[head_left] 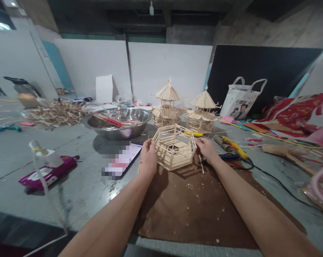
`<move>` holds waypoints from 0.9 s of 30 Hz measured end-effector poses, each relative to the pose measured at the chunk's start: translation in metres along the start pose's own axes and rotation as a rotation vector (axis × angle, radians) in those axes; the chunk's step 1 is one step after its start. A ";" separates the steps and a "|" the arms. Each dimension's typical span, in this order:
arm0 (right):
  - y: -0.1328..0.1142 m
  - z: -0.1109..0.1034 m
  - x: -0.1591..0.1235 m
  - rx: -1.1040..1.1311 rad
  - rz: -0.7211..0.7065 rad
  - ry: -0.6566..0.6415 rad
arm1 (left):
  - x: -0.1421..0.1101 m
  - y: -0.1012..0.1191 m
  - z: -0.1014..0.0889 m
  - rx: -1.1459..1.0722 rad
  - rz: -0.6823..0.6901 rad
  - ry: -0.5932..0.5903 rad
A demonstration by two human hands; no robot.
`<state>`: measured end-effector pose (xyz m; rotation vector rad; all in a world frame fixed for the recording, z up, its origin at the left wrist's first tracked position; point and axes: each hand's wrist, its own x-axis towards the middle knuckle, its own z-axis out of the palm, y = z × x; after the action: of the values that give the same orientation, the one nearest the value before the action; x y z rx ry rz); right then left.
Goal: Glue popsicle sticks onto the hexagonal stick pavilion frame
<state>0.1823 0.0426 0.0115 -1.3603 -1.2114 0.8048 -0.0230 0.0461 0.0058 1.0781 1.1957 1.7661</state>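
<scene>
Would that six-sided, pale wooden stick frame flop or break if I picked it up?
The six-sided, pale wooden stick frame is probably light, with open sides. It's likely stiff, joined at its corners, but being thinly built, it might snap if squeezed.

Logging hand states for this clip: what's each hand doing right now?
Left hand: closed, holding the left side of the hexagonal wooden-stick frame.
Right hand: closed, holding the same frame's right side.
</scene>
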 end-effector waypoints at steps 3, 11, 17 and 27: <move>0.000 0.000 0.000 -0.005 -0.001 0.005 | -0.001 0.001 0.000 0.021 0.005 0.001; -0.001 0.000 -0.001 -0.019 -0.010 0.007 | 0.000 -0.001 0.000 0.052 0.012 0.000; -0.002 0.000 -0.001 -0.027 -0.002 0.009 | 0.000 -0.001 0.000 0.053 0.019 -0.002; -0.001 0.001 -0.001 -0.019 0.007 0.004 | 0.002 -0.005 -0.002 0.020 0.014 -0.006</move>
<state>0.1812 0.0421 0.0120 -1.3822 -1.2145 0.7972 -0.0251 0.0490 0.0016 1.1049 1.2074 1.7642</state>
